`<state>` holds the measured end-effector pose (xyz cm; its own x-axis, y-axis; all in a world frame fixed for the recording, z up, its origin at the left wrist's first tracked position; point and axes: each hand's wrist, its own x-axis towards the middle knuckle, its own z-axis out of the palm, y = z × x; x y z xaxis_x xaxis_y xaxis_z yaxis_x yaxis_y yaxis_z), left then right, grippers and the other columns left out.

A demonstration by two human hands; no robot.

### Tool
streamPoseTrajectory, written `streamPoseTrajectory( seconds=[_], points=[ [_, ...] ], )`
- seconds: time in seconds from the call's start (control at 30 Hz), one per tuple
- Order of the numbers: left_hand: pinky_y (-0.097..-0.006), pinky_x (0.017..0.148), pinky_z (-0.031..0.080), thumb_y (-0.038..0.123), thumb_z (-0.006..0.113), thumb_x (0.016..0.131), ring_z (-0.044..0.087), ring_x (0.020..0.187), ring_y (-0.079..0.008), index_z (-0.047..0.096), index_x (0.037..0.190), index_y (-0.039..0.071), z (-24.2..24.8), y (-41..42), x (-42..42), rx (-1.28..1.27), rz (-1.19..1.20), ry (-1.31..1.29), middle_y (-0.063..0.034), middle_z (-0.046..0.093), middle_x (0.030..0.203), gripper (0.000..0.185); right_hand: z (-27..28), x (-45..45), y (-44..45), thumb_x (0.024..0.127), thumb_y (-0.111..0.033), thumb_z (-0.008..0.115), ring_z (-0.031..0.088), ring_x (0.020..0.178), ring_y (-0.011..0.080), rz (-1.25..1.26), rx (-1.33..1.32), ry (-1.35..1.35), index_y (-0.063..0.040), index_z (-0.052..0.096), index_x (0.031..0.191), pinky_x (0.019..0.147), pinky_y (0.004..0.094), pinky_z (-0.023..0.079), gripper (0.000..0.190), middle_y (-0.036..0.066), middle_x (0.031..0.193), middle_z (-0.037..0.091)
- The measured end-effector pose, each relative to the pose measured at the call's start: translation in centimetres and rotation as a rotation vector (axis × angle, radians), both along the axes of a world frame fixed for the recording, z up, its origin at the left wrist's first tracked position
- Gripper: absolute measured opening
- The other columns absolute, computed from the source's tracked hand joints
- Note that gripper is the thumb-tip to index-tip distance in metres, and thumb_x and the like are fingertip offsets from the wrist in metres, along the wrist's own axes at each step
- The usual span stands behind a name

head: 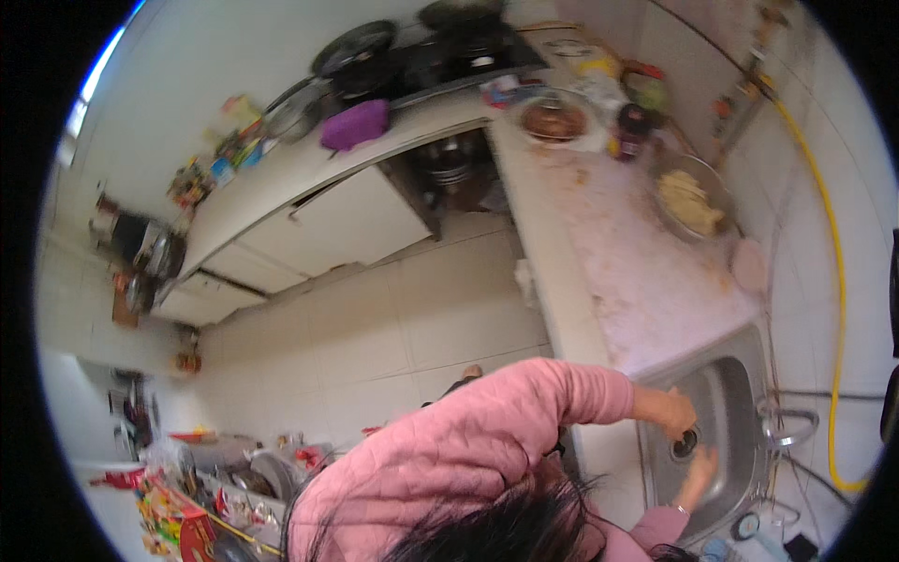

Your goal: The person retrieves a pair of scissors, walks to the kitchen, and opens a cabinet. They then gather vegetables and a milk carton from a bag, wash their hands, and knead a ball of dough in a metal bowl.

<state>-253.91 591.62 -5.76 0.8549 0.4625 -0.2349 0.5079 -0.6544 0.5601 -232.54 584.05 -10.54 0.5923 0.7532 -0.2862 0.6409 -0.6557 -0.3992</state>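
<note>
Both of my hands are inside a stainless steel sink [727,393]. My left hand [676,416] is at the near side of the drain [683,444], its fingers bent and partly hidden. Lower in the view, my right hand [701,469] is blurred, with a bracelet on its wrist. A gap over the drain separates the two hands, and I can make out nothing held in either. The metal faucet [792,428] stands at the wall side of the sink.
Along the pink-stained counter [597,232] sit a bowl of pale dough-like food [688,200], a dish of brown food [553,121] and a dark bottle [632,130]. A yellow hose [832,232] hangs along the wall. A purple cloth [355,125] lies near the stove [449,60].
</note>
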Motion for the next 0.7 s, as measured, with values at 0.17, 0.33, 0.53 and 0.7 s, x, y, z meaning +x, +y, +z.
streamPoseTrajectory(
  seconds=[0.17,0.33,0.53,0.7],
  points=[
    [-0.0427,0.077,0.045,0.03,0.054,0.081,0.058,0.089,-0.0357,0.061,0.103,0.006,-2.7,1.9,-19.4,-0.048,0.214,-0.279,-0.0175,0.062,0.095,0.033,7.7,-9.4,3.5,0.084,-0.025,0.056,0.054,0.101,0.0245,-0.054,0.157,-0.123,0.001,0.052,0.117,0.089,0.0365,0.039,0.041,0.015,0.112,0.057],
    [-0.0408,0.083,0.045,0.027,0.051,0.083,0.057,0.097,-0.0335,0.059,0.109,0.007,-3.7,-3.0,-44.6,-0.112,0.718,-0.258,-0.0167,0.061,0.104,0.034,5.4,-26.8,11.7,0.083,-0.016,0.057,0.06,0.085,0.0216,0.562,0.421,0.099,0.003,0.06,0.101,0.076,0.0317,0.046,0.026,0.014,0.093,0.064],
    [-0.0376,0.086,0.045,0.028,0.052,0.085,0.059,0.098,-0.0299,0.059,0.112,0.006,-2.1,-9.1,-70.8,-0.075,1.389,-0.078,-0.0137,0.062,0.107,0.035,6.7,-56.8,16.1,0.08,-0.011,0.06,0.062,0.076,0.0188,1.109,0.439,0.356,0.003,0.061,0.096,0.069,0.0293,0.048,0.021,0.015,0.083,0.065],
    [-0.0366,0.081,0.048,0.026,0.055,0.082,0.061,0.092,-0.03,0.063,0.102,0.006,1.1,-12.2,-86.4,0.181,1.752,-0.183,-0.0149,0.064,0.099,0.029,7.4,-73.9,15.6,0.076,-0.016,0.063,0.064,0.07,0.0278,1.413,0.465,0.412,0.0,0.064,0.088,0.065,0.0335,0.049,0.02,0.017,0.077,0.064]
  ],
)
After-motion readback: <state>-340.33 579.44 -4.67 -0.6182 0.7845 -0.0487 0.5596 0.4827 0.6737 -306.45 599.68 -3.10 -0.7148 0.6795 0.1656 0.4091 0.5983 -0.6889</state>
